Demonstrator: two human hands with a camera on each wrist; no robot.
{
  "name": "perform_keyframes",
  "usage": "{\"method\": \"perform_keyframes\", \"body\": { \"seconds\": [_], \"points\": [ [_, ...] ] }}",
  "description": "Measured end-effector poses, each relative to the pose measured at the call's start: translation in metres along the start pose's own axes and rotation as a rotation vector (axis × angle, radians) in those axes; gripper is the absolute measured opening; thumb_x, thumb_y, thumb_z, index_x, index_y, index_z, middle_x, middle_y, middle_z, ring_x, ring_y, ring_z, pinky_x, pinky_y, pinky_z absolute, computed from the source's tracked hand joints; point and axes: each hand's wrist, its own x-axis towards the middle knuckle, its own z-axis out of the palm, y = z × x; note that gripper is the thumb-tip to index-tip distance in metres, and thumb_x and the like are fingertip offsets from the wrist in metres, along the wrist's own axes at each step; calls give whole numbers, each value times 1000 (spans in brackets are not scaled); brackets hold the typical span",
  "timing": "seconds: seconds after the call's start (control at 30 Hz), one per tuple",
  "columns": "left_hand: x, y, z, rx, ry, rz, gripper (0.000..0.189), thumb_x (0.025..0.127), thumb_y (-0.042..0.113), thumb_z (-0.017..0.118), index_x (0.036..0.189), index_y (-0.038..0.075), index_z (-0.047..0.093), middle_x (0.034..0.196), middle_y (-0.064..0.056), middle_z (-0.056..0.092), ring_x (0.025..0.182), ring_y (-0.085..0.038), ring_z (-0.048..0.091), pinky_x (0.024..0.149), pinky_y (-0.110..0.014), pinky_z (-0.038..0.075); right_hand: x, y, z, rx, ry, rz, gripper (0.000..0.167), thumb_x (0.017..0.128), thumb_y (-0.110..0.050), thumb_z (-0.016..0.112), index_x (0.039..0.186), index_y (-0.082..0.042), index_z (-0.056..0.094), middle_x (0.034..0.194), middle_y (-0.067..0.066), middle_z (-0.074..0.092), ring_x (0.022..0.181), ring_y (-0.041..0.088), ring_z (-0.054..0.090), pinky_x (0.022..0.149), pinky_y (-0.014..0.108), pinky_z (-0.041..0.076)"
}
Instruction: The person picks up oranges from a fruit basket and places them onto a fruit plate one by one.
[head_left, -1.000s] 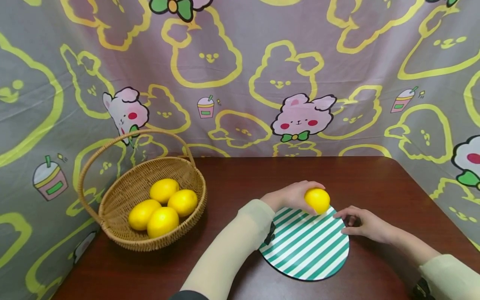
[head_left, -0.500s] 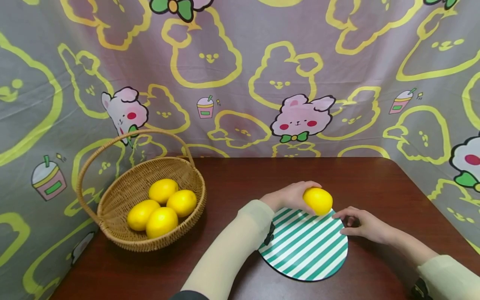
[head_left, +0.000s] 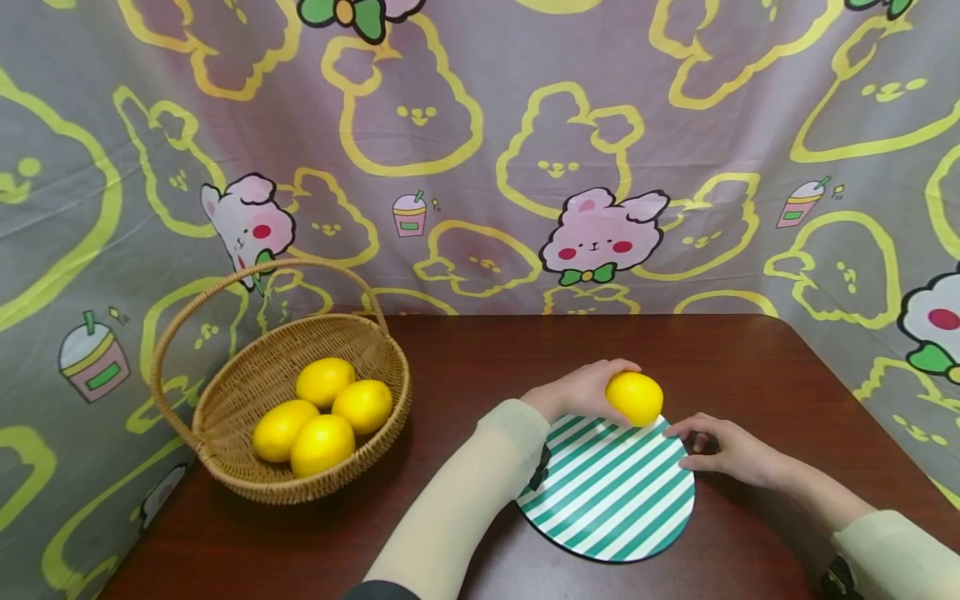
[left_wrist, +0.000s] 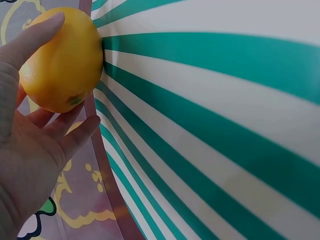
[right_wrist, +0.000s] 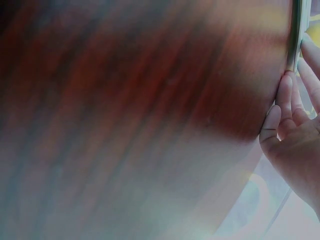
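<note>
In the head view, my left hand (head_left: pixel 581 392) grips a yellow lemon (head_left: pixel 636 399) over the far edge of a round green-and-white striped placemat (head_left: pixel 611 500). The left wrist view has the thumb across the lemon (left_wrist: pixel 67 65) and fingers beneath it, with a small green mark at one end. Whether the lemon bears on the placemat, I cannot tell. My right hand (head_left: pixel 731 452) rests at the placemat's right edge, its index fingertip touching the rim and its thumb close by. In the right wrist view, the right hand's fingers (right_wrist: pixel 285 95) lie beside the placemat's edge and the dark tabletop.
A wicker basket (head_left: pixel 225 454) with a tall arched handle stands at the left of the dark wooden table (head_left: pixel 480 350). Several lemons (head_left: pixel 322 446) lie in it. Behind and at both sides hangs a cartoon-patterned cloth (head_left: pixel 465 200).
The lemon has turned slightly in my left hand and risen a little since half a second ago. My right hand stays at the placemat's edge.
</note>
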Motion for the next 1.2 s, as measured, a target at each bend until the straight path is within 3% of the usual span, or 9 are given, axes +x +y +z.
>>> {"method": "perform_keyframes", "body": {
  "seconds": [0.3, 0.67, 1.2],
  "points": [
    [-2, 2, -1, 2, 34, -30, 80, 75, 32, 85, 142, 30, 42, 127, 11, 49, 104, -7, 47, 95, -28, 41, 1, 0, 0, 3, 1, -14, 39, 87, -20, 73, 121, -5, 61, 98, 2, 53, 80, 11, 51, 67, 23, 47],
    [-1, 2, -7, 7, 36, -4, 79, 76, 31, 84, 143, 25, 43, 131, 7, 49, 106, -9, 47, 96, -25, 40, 0, 1, 1, -4, 5, -5, 39, 87, -19, 73, 121, -4, 61, 98, 2, 53, 80, 11, 50, 68, 22, 46],
    [-25, 9, -41, 86, -1, -12, 80, 75, 33, 85, 142, 30, 43, 142, 7, 44, 122, -12, 45, 101, -33, 40, 0, 0, 1, 10, 5, -26, 38, 87, -15, 73, 121, -1, 61, 98, 5, 52, 79, 10, 49, 66, 22, 46]
  ]
}}
